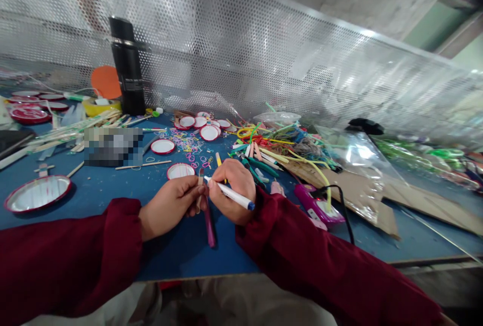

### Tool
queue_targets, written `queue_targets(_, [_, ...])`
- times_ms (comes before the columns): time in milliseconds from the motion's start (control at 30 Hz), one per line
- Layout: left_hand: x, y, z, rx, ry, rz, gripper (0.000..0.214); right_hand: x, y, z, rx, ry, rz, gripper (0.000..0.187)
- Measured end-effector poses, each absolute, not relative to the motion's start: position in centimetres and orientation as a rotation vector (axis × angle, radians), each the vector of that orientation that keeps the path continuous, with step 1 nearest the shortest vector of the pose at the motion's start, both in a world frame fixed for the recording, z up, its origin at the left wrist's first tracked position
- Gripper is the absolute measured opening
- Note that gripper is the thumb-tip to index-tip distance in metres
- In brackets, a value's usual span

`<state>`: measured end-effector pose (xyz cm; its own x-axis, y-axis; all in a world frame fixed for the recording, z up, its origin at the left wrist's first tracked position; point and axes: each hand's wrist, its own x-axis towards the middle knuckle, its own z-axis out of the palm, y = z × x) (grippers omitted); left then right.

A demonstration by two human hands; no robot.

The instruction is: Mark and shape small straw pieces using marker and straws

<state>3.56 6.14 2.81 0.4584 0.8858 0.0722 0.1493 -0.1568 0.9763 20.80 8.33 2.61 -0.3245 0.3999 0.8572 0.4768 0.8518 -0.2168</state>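
Observation:
My left hand [171, 205] pinches a small flat wooden craft stick [199, 196] upright between thumb and fingers. My right hand [234, 190] grips a white marker pen [230, 194] with a blue end, its tip pointing at the stick and close to it; whether it touches I cannot tell. A slim tool with a purple handle [210, 228] shows below and behind my left fingertips; I cannot make out whether those fingers hold it too. Just beyond my hands lies a round red-rimmed lid [181, 170] with a pale inside.
Small coloured rubber bands [192, 147] and more red-rimmed lids [210, 132] lie ahead. A black bottle [128, 67] stands at back left near thin wooden sticks [64, 132]. To the right are tangled coloured cords [290, 140], a purple corded device [320, 208] and cardboard [362, 200]. Perforated metal [241, 39] rises behind.

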Motion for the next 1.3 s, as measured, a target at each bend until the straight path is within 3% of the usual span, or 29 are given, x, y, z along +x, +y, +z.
queue_targets(1300, [3.33, 6.4, 2.17, 1.662, 0.897, 0.82, 0.036, 20.77, 8.58, 2.37, -0.601, -1.947, -0.135, 0.016])
